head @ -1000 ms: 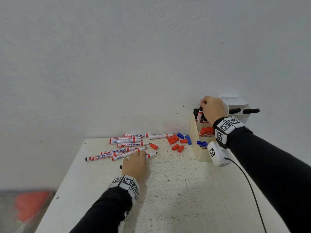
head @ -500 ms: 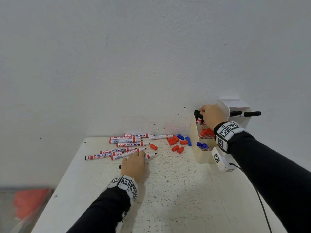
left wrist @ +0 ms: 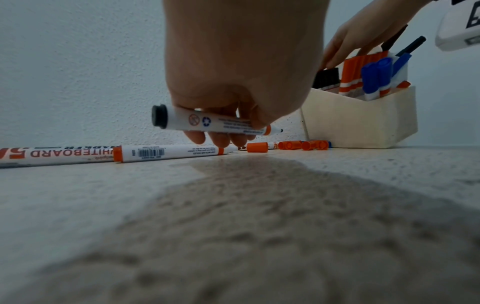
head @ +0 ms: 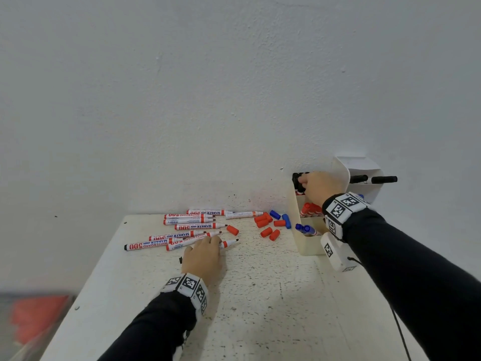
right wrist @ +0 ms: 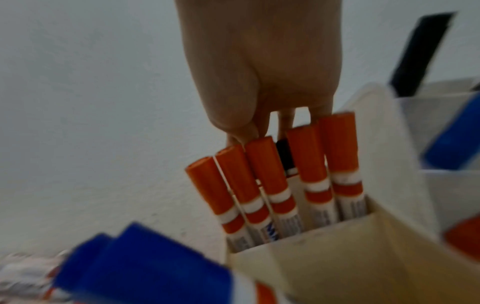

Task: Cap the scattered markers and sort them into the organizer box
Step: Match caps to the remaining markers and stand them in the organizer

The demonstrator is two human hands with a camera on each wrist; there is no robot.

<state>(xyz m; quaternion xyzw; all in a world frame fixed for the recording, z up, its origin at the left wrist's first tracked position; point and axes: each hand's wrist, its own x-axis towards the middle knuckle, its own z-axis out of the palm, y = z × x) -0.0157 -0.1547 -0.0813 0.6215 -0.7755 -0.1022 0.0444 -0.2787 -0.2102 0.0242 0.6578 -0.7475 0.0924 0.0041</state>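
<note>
The right hand (head: 321, 187), fingers down at the box (head: 307, 246) at frame right, is seating a black marker (right wrist: 285, 153); its grip is hidden. The left hand (left wrist: 233, 72) pinches an uncapped marker (left wrist: 207, 122) at centre, which I judge needs a cap (head: 232, 229) next.

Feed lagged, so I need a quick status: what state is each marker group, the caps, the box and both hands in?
Left hand: grips an uncapped black-ended marker, lifted off the table.
Right hand: fingers down among the black markers in the far compartment; grip unclear.
Organizer box: upright, holds capped red markers and blue markers.
Table markers: lying flat, uncapped.
Loose caps: scattered, off.
</note>
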